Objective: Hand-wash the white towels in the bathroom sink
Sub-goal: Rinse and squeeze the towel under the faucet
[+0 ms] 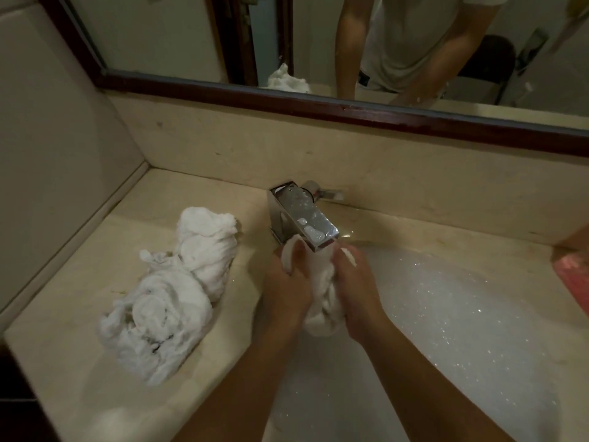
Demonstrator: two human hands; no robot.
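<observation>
Both hands hold one wet white towel (pixel 323 301) bunched up just under the spout of the chrome faucet (pixel 302 220). My left hand (pixel 285 288) grips its left side, fingers curled round a fold. My right hand (pixel 357 288) grips the right side, with foam on the fingertips. The sink (pixel 446 314) below is full of white suds. A heap of wrung white towels (pixel 172 298) lies on the counter to the left of the sink.
The beige stone counter (pixel 79 314) runs to a wall corner at the left. A dark-framed mirror (pixel 318 100) hangs above the backsplash. A pink object (pixel 573 275) sits at the right edge of the counter.
</observation>
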